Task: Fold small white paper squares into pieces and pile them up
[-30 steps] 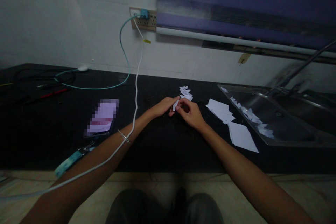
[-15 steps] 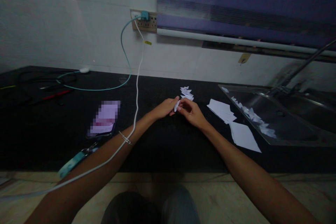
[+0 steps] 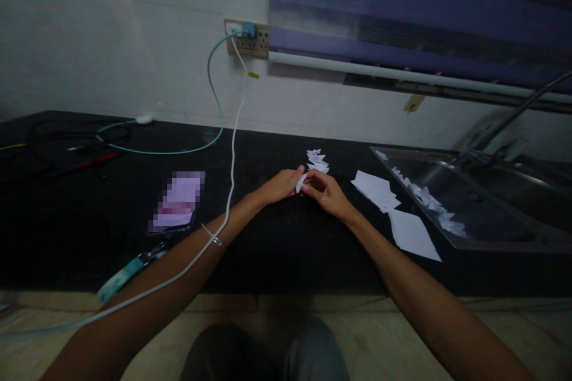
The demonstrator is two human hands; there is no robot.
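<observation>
A small folded piece of white paper [image 3: 300, 183] is pinched between my two hands above the black counter [image 3: 286, 250]. My left hand [image 3: 282, 184] grips it from the left, thumb on top and the other fingers mostly hidden. From the right, my right hand [image 3: 326, 191] holds its edge between thumb and curled fingers. Just beyond the hands lies a row of pointed folded paper pieces [image 3: 317, 159], partly covered by my right hand. Right of that hand sit flat white paper sheets [image 3: 376, 189] and a second stack of paper [image 3: 414, 235].
More folded papers [image 3: 426, 199] line the rim of the metal sink [image 3: 491, 247] at right. A phone [image 3: 179, 202] and a teal strap [image 3: 120, 278] lie at left. A white cable [image 3: 233, 161] runs from the wall socket [image 3: 248, 38] across my left forearm.
The folded paper has turned and looks narrower than a second ago. Both hands stay together in nearly the same place, with small finger shifts. The view has tilted slightly.
</observation>
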